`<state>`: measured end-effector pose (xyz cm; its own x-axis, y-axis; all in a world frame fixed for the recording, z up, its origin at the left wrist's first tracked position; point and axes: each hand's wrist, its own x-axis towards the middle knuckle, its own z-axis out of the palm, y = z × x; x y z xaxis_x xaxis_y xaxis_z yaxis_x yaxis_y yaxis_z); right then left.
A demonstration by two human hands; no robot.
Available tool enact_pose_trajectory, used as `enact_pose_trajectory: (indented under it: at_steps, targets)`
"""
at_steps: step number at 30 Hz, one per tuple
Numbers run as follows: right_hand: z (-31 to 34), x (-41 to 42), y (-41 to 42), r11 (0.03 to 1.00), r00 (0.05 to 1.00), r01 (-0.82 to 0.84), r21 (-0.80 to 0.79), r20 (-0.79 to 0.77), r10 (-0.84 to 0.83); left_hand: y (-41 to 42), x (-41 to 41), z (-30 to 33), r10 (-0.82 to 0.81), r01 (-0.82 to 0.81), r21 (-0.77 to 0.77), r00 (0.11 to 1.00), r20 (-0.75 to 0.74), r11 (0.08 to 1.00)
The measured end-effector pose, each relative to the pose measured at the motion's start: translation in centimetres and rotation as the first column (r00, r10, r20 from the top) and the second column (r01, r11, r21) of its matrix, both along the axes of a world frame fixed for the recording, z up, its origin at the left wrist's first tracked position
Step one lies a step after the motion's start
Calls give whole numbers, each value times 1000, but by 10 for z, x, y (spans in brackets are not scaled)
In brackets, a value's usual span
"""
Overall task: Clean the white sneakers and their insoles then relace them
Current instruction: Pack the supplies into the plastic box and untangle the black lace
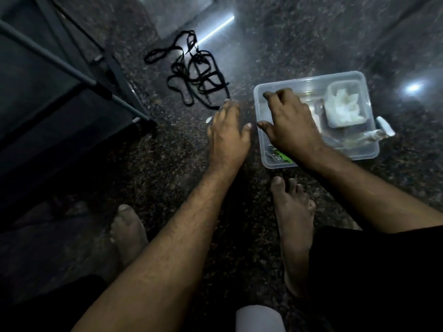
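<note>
Reaching into a clear, round-cornered plastic tub, the right hand spreads its fingers over the contents; whether it grips anything cannot be told. Just beside the tub's left wall, the left hand hovers flat, fingers straight, holding nothing. Flat black laces lie tangled on the speckled, glossy stone floor, well apart from a dark metal-framed rack. Sneakers are out of view.

home interior | polished granite floor | bare feet
</note>
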<state>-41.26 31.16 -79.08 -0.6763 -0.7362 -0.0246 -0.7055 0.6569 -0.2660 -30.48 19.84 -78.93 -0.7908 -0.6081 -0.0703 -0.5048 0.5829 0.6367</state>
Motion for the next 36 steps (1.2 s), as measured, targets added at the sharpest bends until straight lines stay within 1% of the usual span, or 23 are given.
enact_pose_trajectory:
  at_steps: [4,8,9,12,16,17,18,19,20,21,22,23,24,25,26,27,29,30,32,33,34,36]
  targets:
    - [-8,1,-37,993,993,-117,34,-7,117,-36,9,-13,48,-46,-25,995,83,999]
    - [-24,-6,-86,972,972,-228,64,70,223,-72,8,-33,52,-55,14,984,172,998]
    - [-30,-6,-99,960,963,-264,97,81,257,-80,6,-38,51,-56,21,981,187,998]
    - [-40,-1,-118,913,943,-329,241,30,332,-93,4,-47,69,-77,35,977,200,996]
    - [-50,2,-110,884,911,-379,274,-61,409,-93,5,-50,20,-38,79,974,225,996]
    - [-48,1,-109,881,908,-386,273,-57,415,-92,5,-49,4,-28,99,972,236,995]
    - [-45,1,-109,890,916,-384,244,-18,401,-91,5,-48,-8,-20,114,971,240,993]
    - [-39,4,-109,912,930,-368,183,50,365,-90,5,-46,-11,-17,120,973,229,993]
    - [-32,6,-111,946,944,-317,60,120,309,-89,4,-43,-6,-17,112,979,204,994]
    - [-26,6,-112,973,953,-217,-80,200,229,-89,2,-40,7,-22,90,986,168,996]
    - [-17,6,-111,977,943,-76,-200,304,135,-88,1,-33,29,-37,64,992,121,997]
    - [-6,6,-110,955,901,86,-284,431,47,-88,0,-24,57,-61,49,996,72,997]
    - [9,6,-110,911,829,239,-337,559,-10,-87,-2,-10,87,-88,49,996,23,995]
    - [24,4,-110,858,743,360,-366,669,-27,-86,-6,4,113,-112,67,993,-17,991]
    - [39,1,-109,812,671,442,-381,742,-17,-86,-10,18,136,-131,94,989,-51,987]
    - [59,-2,-108,784,641,481,-392,768,-10,-86,-12,37,163,-151,124,982,-92,981]
    - [98,-8,-106,770,650,486,-414,760,-2,-89,-16,77,256,-208,237,947,-193,949]
    - [117,-11,-105,784,650,461,-416,760,22,-92,-18,97,306,-218,330,920,-245,918]
    - [156,-14,-103,855,612,348,-383,784,102,-94,-14,142,393,-176,532,860,-327,828]
    - [175,-14,-103,900,588,270,-344,798,129,-95,-11,163,430,-149,614,837,-339,775]
    - [195,-11,-103,935,591,185,-302,794,140,-95,-6,185,454,-118,673,820,-350,731]
    - [231,-7,-108,967,633,70,-246,760,147,-97,1,218,466,-67,733,810,-355,676]
